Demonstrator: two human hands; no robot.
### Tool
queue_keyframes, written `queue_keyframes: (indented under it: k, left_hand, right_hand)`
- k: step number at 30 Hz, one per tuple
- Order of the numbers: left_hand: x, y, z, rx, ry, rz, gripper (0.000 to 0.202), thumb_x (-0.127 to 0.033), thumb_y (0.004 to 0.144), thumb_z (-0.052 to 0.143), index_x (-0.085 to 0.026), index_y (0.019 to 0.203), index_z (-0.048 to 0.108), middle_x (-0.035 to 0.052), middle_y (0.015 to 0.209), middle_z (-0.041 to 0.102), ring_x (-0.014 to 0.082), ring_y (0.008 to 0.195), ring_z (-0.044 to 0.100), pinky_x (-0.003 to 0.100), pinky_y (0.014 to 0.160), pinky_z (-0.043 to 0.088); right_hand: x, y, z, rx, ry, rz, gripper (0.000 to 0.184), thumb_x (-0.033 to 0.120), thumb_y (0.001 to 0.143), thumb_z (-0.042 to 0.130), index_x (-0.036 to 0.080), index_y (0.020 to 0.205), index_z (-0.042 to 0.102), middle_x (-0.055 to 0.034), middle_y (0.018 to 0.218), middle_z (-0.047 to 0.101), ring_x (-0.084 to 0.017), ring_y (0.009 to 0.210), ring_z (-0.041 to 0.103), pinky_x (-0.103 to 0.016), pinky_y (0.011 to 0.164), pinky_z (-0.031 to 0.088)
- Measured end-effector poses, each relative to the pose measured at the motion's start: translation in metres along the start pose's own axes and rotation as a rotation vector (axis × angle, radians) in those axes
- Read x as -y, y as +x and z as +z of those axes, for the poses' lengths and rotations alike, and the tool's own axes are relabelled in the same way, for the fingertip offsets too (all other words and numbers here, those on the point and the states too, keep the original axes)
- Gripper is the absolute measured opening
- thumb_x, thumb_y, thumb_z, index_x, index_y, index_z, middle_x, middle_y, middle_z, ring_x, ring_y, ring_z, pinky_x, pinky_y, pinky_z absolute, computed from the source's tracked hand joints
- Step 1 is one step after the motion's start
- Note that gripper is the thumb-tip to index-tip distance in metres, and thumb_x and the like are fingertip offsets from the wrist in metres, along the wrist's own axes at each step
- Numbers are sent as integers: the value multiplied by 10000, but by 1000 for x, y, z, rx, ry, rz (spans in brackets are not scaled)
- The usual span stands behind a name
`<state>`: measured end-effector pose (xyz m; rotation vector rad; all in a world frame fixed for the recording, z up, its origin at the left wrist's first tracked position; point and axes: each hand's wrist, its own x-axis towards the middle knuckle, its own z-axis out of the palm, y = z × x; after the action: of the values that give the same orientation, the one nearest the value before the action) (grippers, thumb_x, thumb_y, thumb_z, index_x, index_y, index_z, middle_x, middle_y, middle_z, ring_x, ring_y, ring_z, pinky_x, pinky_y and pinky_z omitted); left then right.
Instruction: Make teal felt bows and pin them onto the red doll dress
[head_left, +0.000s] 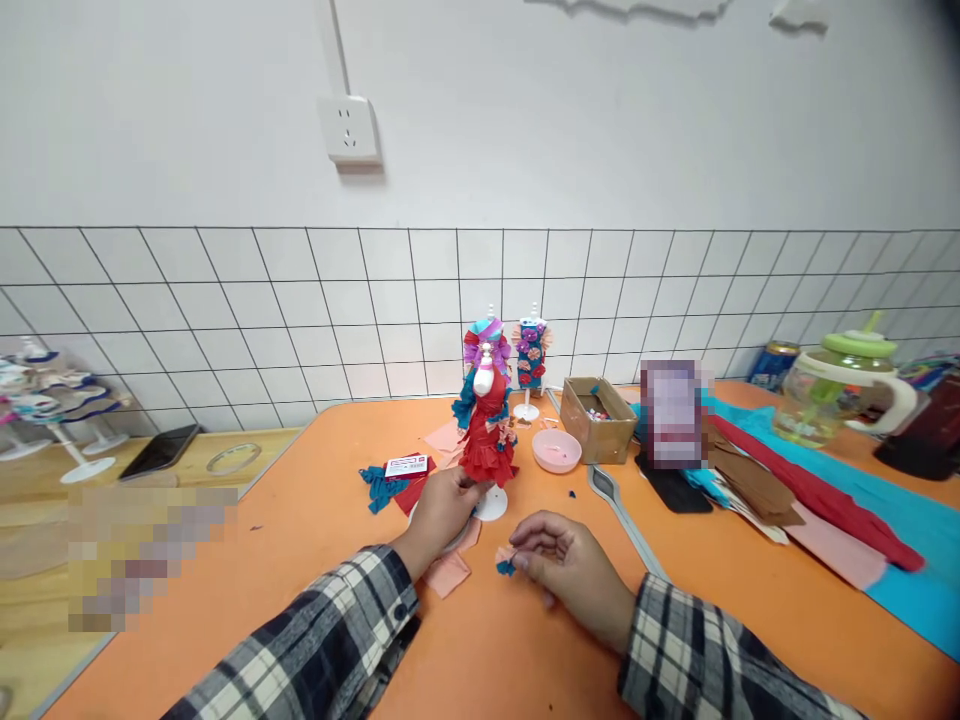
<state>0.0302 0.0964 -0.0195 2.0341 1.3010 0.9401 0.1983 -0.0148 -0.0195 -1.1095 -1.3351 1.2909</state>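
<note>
A small mannequin [484,377] on a white stand wears a ruffled red dress [489,455] with teal at its left side and small pink-and-blue pieces at its right. My left hand [442,512] is closed at the dress's lower left edge, by the white round base [493,503]; some of its fingers are hidden. Between thumb and fingertips, my right hand [574,565] pinches a little pink-and-blue crepe paper flower [505,562] just above the orange table. Around my left hand lie teal crepe paper [382,490], pink pieces [448,574] and a small printed card [406,467].
Behind stands another dressed mannequin [532,355]. A pink bowl [556,452], a cardboard box [609,440] and grey-handled tweezers or scissors [626,520] lie right of it. Farther right are a propped phone [673,415], coloured paper sheets [817,505] and a green-lidded jug [825,400].
</note>
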Motion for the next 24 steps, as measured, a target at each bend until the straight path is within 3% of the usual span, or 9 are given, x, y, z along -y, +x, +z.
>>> queue_keyframes:
  k: [4,10,15,20,24]
  left_hand:
    - [-4,-3,0,19,-8,7,242,-372,806,561,-181,799,708,27,771,731,193,676,639,243,566,389]
    - [-7,-8,2,7,2,-4,246,-402,766,618,-184,820,717,58,826,742,213,718,656,257,595,414]
    - [-8,-8,3,8,22,-5,236,-396,754,626,-181,783,719,56,785,735,204,687,640,258,602,415]
    - [-9,-8,3,-2,50,1,234,-387,761,622,-175,810,707,53,779,729,203,684,633,253,591,402]
    - [-11,-8,2,7,58,18,220,-370,776,609,-179,834,702,53,810,731,207,707,641,249,589,400]
  right_hand:
    - [1,-1,-1,0,-39,-27,306,460,709,705,173,793,638,-47,766,663,-132,597,556,-171,357,373]
    - [4,-2,0,3,-106,-132,195,382,727,709,194,720,655,-42,742,657,-162,673,578,-295,640,478]
    - [9,5,-9,-86,-90,-269,196,397,715,725,207,708,681,-57,843,626,-196,806,575,-314,722,469]
    - [25,19,-15,-163,295,-51,241,395,654,781,204,750,671,-49,1111,625,-170,875,578,-274,724,463]
    - [35,30,-13,-139,502,64,324,366,619,813,216,862,660,-36,1020,668,-182,950,600,-285,775,472]
